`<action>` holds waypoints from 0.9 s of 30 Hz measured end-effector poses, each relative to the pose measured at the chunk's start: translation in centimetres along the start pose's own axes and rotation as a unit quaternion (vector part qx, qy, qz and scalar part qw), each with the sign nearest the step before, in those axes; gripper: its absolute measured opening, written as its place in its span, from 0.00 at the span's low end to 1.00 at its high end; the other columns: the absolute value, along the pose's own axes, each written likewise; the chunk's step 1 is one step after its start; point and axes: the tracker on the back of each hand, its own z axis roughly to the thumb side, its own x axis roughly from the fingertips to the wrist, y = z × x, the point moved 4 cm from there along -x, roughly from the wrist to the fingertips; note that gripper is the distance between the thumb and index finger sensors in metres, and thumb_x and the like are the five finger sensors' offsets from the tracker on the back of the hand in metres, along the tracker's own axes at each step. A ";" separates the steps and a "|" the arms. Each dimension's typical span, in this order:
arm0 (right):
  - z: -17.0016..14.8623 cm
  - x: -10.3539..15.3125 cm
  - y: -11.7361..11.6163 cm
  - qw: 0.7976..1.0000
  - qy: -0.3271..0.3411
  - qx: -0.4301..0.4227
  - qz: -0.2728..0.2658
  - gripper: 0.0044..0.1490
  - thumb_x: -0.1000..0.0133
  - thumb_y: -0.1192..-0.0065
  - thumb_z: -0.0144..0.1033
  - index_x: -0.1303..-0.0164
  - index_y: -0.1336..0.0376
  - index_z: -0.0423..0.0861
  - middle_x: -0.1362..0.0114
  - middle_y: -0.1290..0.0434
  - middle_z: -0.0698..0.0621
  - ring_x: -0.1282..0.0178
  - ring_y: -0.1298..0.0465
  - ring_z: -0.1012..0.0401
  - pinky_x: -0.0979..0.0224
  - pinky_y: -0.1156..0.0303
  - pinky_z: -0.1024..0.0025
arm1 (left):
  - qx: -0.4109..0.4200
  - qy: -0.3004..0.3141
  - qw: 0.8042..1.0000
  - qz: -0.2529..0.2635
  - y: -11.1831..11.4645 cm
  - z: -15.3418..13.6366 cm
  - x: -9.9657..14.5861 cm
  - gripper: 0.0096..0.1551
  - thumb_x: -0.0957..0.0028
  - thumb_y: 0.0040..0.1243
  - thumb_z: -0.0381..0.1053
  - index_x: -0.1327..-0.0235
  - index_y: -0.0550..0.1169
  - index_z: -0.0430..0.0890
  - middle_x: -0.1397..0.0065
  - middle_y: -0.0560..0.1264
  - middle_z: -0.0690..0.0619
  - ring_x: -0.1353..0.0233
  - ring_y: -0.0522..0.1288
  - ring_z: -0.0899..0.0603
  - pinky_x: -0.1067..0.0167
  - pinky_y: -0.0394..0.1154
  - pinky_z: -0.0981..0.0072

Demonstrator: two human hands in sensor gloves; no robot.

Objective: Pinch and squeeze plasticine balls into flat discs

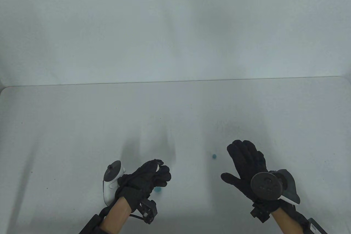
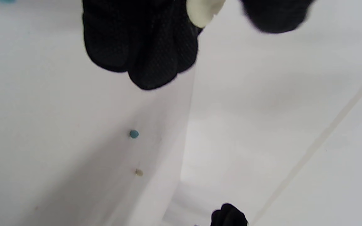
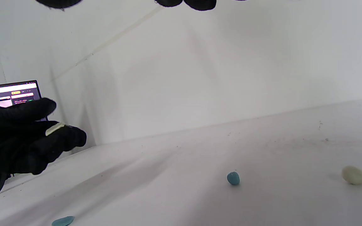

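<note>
The left hand is pinching a cream lump between thumb and fingers, already thinning it, while a blue ball is sitting on the worktop near the right hand, whose fingers are spreading open and empty. I'd be pressing evenly and turning the lump so its edge isn't cracking. A blue piece is hiding partly under the left hand, its shape hard to judge.
</note>
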 end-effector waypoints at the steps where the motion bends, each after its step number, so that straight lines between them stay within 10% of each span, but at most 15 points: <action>1: 0.0 0.0 0.0 1.000 0.000 0.000 0.001 0.55 0.40 0.60 0.70 0.12 0.58 0.43 0.09 0.54 0.39 0.12 0.53 0.34 0.24 0.49 0.25 | 0.009 -0.002 1.000 -0.002 0.1 0.0 0.0 0.47 0.41 0.48 0.62 0.22 0.57 0.30 0.26 0.67 0.35 0.32 0.76 0.36 0.33 0.73 0.49; 16: 0.0 0.0 0.0 1.000 0.000 0.002 0.000 0.55 0.40 0.60 0.70 0.12 0.58 0.43 0.09 0.54 0.39 0.12 0.53 0.34 0.24 0.48 0.25 | -0.108 0.003 0.992 0.059 -0.6 1.3 0.4 0.25 0.50 0.65 0.53 0.50 0.83 0.37 0.58 0.88 0.50 0.65 0.93 0.55 0.60 0.91 0.68; 22: 0.0 0.0 0.1 1.000 0.000 0.002 -0.003 0.55 0.40 0.60 0.70 0.12 0.58 0.43 0.09 0.54 0.39 0.12 0.53 0.34 0.24 0.48 0.25 | -0.046 -0.038 0.997 0.043 -0.3 -0.2 0.2 0.27 0.43 0.57 0.48 0.35 0.71 0.34 0.42 0.78 0.43 0.49 0.85 0.45 0.45 0.82 0.55; 27: 0.2 -0.1 -0.1 1.000 -0.001 0.001 -0.002 0.55 0.40 0.60 0.70 0.12 0.58 0.43 0.09 0.54 0.39 0.12 0.53 0.34 0.24 0.49 0.25 | 0.006 -0.018 1.000 -0.014 0.1 -0.3 0.2 0.49 0.42 0.48 0.64 0.23 0.59 0.29 0.29 0.68 0.34 0.35 0.77 0.34 0.34 0.73 0.44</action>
